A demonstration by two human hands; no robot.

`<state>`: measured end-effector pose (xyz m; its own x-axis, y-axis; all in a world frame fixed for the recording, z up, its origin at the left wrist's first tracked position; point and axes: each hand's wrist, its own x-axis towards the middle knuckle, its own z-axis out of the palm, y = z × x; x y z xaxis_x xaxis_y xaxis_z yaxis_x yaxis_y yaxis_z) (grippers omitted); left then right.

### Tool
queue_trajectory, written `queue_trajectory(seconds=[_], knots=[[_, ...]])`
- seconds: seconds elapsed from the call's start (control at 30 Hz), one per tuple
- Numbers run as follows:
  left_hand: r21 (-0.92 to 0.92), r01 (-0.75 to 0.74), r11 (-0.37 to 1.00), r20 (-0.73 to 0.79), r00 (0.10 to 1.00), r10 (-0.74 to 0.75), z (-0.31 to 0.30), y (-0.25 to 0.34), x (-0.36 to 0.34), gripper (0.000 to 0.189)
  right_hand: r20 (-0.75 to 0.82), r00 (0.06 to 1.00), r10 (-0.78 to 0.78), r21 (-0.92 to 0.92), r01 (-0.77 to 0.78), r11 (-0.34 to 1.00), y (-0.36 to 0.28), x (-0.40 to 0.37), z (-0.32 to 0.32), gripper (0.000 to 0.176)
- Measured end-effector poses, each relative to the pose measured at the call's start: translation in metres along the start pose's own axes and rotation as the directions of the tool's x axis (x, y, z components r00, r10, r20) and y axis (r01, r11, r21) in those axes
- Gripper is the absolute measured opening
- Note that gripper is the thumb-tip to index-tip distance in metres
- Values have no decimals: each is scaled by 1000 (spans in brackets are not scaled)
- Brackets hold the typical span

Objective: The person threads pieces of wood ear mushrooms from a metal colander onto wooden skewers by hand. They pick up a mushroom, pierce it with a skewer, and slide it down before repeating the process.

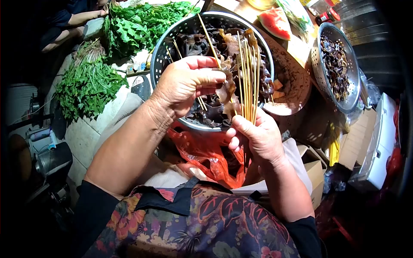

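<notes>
Head view, the only one, read as I stand by; clock positions count from the middle of the large colander point(160, 63).

Item: skewer point(208, 39), one, thin, straw-coloured, slanting over the colander. Upper end toward between 11 and 12, lower part toward 5. Threaded with dark, frilly brown pieces point(226, 92), their thin edges lit from above. Its lower end is hidden among them.

Item: left hand point(189, 81), at 8, above the colander. Grip narrow, thumb and fingers pinching the skewer just above the threaded pieces.

Item: right hand point(260, 134), at 5, at the near rim. Grip closed round a bundle of sticks point(249, 86), which fans upward toward 1. Its fingertips lie near the lowest threaded pieces; whether they touch, I cannot tell.

Item: dark loose heap point(195, 45), inside the colander, more sticks poking out at its 10 side.

Surroundings: red plastic bag point(204, 152), at 6, below the rim; floral apron point(193, 223), farther out at 6; wide basin point(301, 84) with orange-pink wedges point(278, 89), at 3; smaller colander point(317, 60) of dark pieces, beyond the basin; watermelon slice point(275, 22) on the desk point(300, 50), at 2; leafy greens point(142, 26), at 10, and a second bunch point(88, 88), at 9; another person's forearm point(84, 18), beyond the greens at 10.
</notes>
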<state>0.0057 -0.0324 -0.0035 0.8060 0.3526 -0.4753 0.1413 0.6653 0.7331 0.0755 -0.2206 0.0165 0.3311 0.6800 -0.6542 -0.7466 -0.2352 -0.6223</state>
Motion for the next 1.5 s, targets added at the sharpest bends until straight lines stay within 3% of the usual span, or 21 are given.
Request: queue_trajectory(seconds=[0.27, 0.47, 0.63, 0.73, 0.77, 0.83, 0.87, 0.93, 0.97, 1.0, 1.07, 1.17, 1.27, 1.33, 1.4, 1.43, 1.5], knots=[[82, 61, 995, -3, 998, -61, -1, 6, 0, 22, -1, 998, 58, -46, -58, 997, -3, 0, -11, 25], [23, 46, 999, 18, 999, -46, -4, 12, 1, 19, -92, 984, -152, -90, 144, 985, -12, 4, -23, 17], [63, 95, 993, 91, 991, -101, 12, -5, -1, 21, -158, 982, -104, -165, 78, 983, -18, 1, -7, 25], [128, 68, 989, 144, 986, -86, 18, -13, -3, 26, -74, 978, -194, -266, 168, 949, -7, 7, -8, 25], [136, 38, 990, 127, 990, -55, 19, -14, -4, 28, -34, 989, -147, -306, 130, 943, -14, 4, -11, 23], [158, 7, 987, 65, 998, -17, 19, -12, -2, 37, -84, 978, -188, -204, 168, 964, -15, 4, -13, 23], [160, 18, 987, -12, 1000, -16, 20, -12, -2, 28, -138, 965, -224, -101, 211, 972, -16, 4, -15, 22], [632, -27, 775, 47, 999, -3, 7, -20, 9, 21, -192, 951, -243, -12, 245, 969, -25, -2, -10, 18], [904, -283, 321, 238, 956, 172, -4, -36, 15, 19, -173, 958, -228, -17, 229, 973, -26, -3, -15, 18], [969, -225, 100, 223, 974, 31, -5, -45, 13, 26, -154, 965, -214, -23, 213, 977, -26, -3, -20, 18], [957, -216, -191, 221, 975, 3, -2, -60, 3, 25, -150, 966, -210, -49, 204, 978, -25, -4, -19, 18], [941, -143, -307, 155, 988, 15, 7, -62, 1, 24, -146, 966, -212, -85, 201, 976, -22, -3, -17, 17], [905, -215, -367, 199, 977, -83, 3, -57, 2, 24, -118, 975, -189, -149, 171, 974, -25, -4, -17, 15], [898, -240, -370, 244, 969, -37, 4, -49, 1, 23, -135, 971, -197, -159, 175, 972, -22, -4, -17, 15], [961, -214, -178, 193, 973, -130, 5, -32, 5, 19, -99, 978, -182, -174, 163, 971, -23, -6, -17, 15], [976, -219, 5, 219, 975, -40, 1, -25, 6, 19, -63, 984, -168, -192, 153, 969, -24, -6, -16, 15], [925, -87, 369, 115, 992, -54, -4, -6, 15, 14, -37, 985, -169, -195, 159, 968, -22, -6, -12, 15]])
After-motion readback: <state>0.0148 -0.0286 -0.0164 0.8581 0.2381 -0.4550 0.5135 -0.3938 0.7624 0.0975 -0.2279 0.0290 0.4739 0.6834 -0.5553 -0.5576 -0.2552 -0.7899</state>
